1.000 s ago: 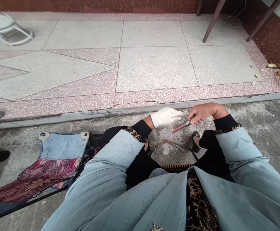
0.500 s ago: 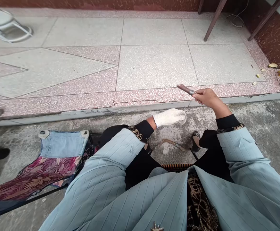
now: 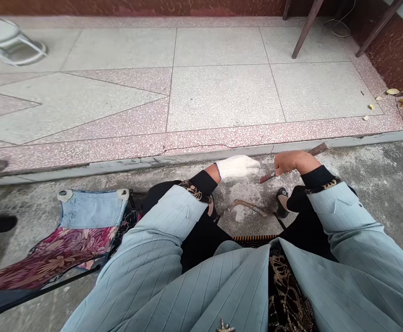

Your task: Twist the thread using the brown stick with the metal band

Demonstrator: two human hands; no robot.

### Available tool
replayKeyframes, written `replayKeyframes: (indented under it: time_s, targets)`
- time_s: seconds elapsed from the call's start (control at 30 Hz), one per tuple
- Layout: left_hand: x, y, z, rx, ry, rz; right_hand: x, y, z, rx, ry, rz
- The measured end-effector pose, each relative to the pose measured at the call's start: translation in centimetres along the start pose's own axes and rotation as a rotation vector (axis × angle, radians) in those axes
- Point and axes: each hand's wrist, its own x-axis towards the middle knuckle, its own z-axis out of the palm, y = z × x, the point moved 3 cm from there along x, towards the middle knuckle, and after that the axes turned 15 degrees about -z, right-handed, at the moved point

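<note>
My right hand [image 3: 293,162] is closed around a rusty knife [image 3: 318,149]. The brown butt of its wire-bound handle points left from the fist, and the flat, rust-coloured blade shows beyond the wrist on the far side. Close to that butt is my left hand [image 3: 239,166], in a white knitted glove, fingers stretched out to the right with nothing visible in them. Whether the glove touches the handle I cannot tell. A bent tool with a wooden handle, like a sickle [image 3: 248,205], lies on the concrete between my feet.
A raised terrazzo step [image 3: 222,138] runs across in front. On it stand a white stool [image 3: 4,34] at far left and dark wooden legs [image 3: 307,30] at back right, with yellowish peel bits [image 3: 392,91]. A folding chair [image 3: 91,207] in denim and floral cloth is at my left.
My right hand has come down and turned, bringing the knife's handle end near the glove and its blade into sight. The left hand has shifted slightly left, its fingers straighter.
</note>
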Motion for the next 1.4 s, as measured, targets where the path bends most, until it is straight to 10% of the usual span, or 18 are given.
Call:
replayKeyframes:
  time_s: [0.13, 0.2, 0.37, 0.6, 0.8, 1.0, 1.27, 1.4]
  targets:
    - [-0.2, -0.4, -1.0, -0.062, 0.008, 0.054, -2.0, -2.0, -0.1, 0.508, -0.095, -0.507]
    - [-0.4, -0.3, -1.3, -0.152, 0.042, 0.044, -3.4, -1.9, -1.5, 0.672, 0.193, -0.636]
    - [-0.3, 0.9, -0.3, -0.192, 0.066, -0.01, -5.1, 0.5, -3.5, 0.831, 0.878, -0.454]
    - [-0.3, 1.9, 1.0, -0.137, -0.012, 0.051, -3.5, 1.9, -3.4, 0.653, 0.992, -0.103]
    - [0.1, 1.0, 1.2, -0.022, 0.006, 0.019, -2.1, 2.0, -3.1, 0.007, 0.822, 0.142]
    - [0.6, -0.4, 1.4, 0.144, 0.065, -0.005, 0.4, 1.5, -1.6, -0.176, 0.41, 0.208]
    - [-0.1, -0.6, -0.5, 0.238, 0.106, 0.057, 1.1, -2.4, 1.0, 0.319, -0.129, -0.291]
    - [-0.2, -0.6, -1.6, 0.012, 0.125, 0.06, -0.9, -2.9, -0.4, 0.598, 0.066, -0.579]
